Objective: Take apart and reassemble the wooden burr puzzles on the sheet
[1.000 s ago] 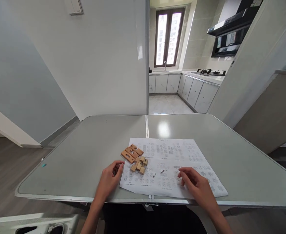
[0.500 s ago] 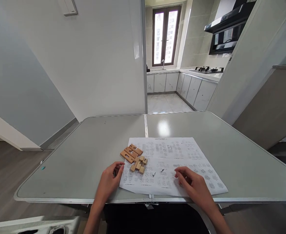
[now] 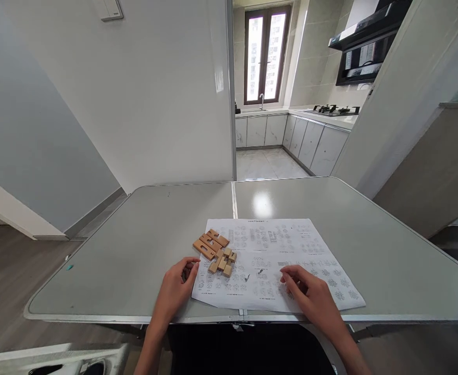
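Left hand (image 3: 176, 291) is empty, fingers loosely curled, tips at the left edge of the printed sheet (image 3: 291, 250). Right hand (image 3: 310, 298) is also empty, resting on the sheet's near right part, well apart from the left. Wooden puzzle pieces (image 3: 215, 252) lie loose on the sheet's left corner, just beyond the left hand's fingertips. The sheet lies flat on the grey table (image 3: 135, 245).

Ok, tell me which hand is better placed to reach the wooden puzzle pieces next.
Left, probably. The left hand rests at the left edge of the instruction sheet, fingertips just short of the wooden puzzle pieces. The right hand lies on the sheet, farther from them.
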Demonstrator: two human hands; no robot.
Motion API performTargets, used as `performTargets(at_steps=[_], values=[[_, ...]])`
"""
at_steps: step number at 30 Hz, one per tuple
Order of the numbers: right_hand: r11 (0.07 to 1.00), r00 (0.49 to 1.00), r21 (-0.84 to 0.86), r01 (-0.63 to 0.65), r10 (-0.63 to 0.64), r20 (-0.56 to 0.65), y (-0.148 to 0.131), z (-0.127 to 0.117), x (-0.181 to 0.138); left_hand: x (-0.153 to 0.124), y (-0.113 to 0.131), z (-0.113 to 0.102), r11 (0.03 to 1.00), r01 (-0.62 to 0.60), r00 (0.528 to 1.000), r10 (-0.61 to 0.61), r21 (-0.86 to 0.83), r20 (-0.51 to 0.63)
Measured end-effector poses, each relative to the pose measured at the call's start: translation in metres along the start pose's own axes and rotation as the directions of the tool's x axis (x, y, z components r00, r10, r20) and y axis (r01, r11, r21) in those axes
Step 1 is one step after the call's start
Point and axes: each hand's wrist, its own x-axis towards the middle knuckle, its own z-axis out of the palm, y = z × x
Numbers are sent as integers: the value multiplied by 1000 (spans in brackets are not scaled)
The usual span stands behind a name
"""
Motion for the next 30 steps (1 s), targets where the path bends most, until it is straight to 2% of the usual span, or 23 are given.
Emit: performTargets(at_steps=[30], values=[[1000, 1000, -11, 9, -9, 8, 3, -1, 0, -1, 2, 0, 1000, 4, 1000, -4, -4, -7]])
